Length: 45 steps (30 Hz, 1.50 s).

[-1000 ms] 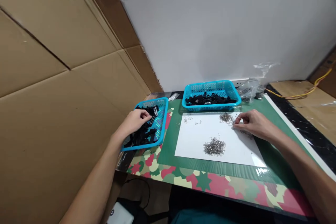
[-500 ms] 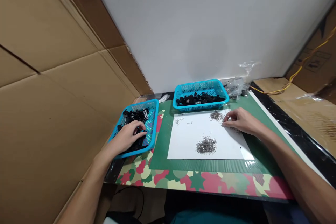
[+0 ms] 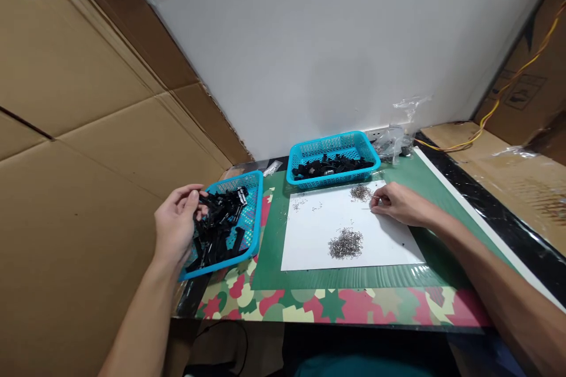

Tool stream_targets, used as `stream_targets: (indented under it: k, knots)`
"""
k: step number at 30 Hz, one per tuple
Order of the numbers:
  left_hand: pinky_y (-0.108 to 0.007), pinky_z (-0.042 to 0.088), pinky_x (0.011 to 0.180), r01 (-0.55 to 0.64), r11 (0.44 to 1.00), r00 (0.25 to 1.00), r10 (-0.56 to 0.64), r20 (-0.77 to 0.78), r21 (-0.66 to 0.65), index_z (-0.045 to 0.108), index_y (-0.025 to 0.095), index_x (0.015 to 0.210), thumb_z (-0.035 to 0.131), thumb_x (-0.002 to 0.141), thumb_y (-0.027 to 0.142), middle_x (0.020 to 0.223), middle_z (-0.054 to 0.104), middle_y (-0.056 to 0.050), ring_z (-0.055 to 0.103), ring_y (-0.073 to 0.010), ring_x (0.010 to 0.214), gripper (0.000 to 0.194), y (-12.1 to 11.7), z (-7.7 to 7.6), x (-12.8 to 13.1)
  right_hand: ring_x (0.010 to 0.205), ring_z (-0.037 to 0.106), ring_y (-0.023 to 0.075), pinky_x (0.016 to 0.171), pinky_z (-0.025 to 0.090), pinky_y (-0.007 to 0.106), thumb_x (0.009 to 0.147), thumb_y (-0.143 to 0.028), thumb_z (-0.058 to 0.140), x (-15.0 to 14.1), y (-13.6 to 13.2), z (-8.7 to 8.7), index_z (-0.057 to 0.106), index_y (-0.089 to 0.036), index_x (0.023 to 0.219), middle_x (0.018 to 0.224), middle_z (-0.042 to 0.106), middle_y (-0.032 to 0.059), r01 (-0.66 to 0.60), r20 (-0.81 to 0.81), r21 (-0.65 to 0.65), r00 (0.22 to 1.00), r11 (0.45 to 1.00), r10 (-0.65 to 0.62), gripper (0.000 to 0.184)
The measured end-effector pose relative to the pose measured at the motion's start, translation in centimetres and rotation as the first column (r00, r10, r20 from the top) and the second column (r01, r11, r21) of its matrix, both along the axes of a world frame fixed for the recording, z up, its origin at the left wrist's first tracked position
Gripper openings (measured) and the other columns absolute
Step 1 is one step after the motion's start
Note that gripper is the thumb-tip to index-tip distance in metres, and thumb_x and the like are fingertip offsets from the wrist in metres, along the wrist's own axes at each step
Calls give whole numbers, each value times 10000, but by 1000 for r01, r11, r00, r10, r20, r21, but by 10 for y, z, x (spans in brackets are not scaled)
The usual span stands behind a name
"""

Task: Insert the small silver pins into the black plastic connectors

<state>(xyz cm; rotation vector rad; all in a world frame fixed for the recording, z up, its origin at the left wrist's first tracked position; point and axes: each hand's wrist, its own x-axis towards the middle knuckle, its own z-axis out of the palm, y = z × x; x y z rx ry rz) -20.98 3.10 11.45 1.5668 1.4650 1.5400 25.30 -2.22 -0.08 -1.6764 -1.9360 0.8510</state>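
Note:
My left hand (image 3: 175, 221) is above the left rim of a blue plastic basket (image 3: 257, 212), its fingers curled toward the thumb. A dark bit shows by its fingertips, but I cannot make out whether it is held. Black plastic parts (image 3: 221, 218) lie heaped in that basket. On the white sheet (image 3: 309, 241), my right hand (image 3: 395, 203) rests near the right edge with thumb and fingers pinched together. Whatever is between them is too small to name. Just left of it lies a small pile of thin metal pieces (image 3: 360, 192). A larger pile of them (image 3: 345, 244) sits nearer me.
A second blue basket (image 3: 333, 179) with black parts stands behind the sheet. Clear plastic bags (image 3: 393, 142) lie to its right, by the wall. Scattered metal pieces (image 3: 300, 204) lie at the sheet's upper left. A cardboard panel (image 3: 88, 188) borders the left side.
My left hand has moved left and up, from over the parts inside the left basket to its left rim. My right hand stays by the small pile, its fingers closer together.

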Motion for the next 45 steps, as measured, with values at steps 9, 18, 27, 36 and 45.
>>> stream_targets:
  k: [9,18,27,36,45]
  knots:
    - [-156,382,452,638,744,724,-491,485,-199,611,182,1004,774,916,375,840,539,25,523,-47,504,267,-21,-11,128,605,327,111,557,255,274,938,-533,698,-29,-8,17,652,-189,893,689,406,-56,80,-694,125,719,989,29,349]
    - [-140,247,364,916,217,400,-516,757,-336,594,185,1031,688,964,516,927,514,24,428,13,406,351,-13,-72,210,515,247,77,489,215,253,829,-520,844,-56,-5,0,675,-187,897,569,315,-108,118,-910,-29,408,993,-75,380]
    - [-154,188,369,835,427,550,-626,553,-347,666,161,1035,859,850,441,717,447,73,280,11,412,387,-32,-91,215,509,245,70,483,198,252,818,-492,866,-68,-11,3,707,-186,872,560,324,-107,91,-897,-99,423,991,-129,348]
    - [-200,229,408,774,543,632,-682,367,-324,655,174,967,774,915,463,640,427,73,318,-43,434,317,-30,-98,206,504,249,72,491,183,258,829,-519,853,-66,-13,1,701,-188,885,560,305,-108,17,-863,-148,486,989,-137,368]
    - [-245,394,655,642,733,746,-665,-39,-226,675,185,944,607,1012,361,885,634,-28,525,-163,758,200,-41,-94,207,527,250,99,521,190,285,845,-539,820,-62,-14,5,745,-206,920,571,271,-99,88,-738,-61,667,994,-105,350]
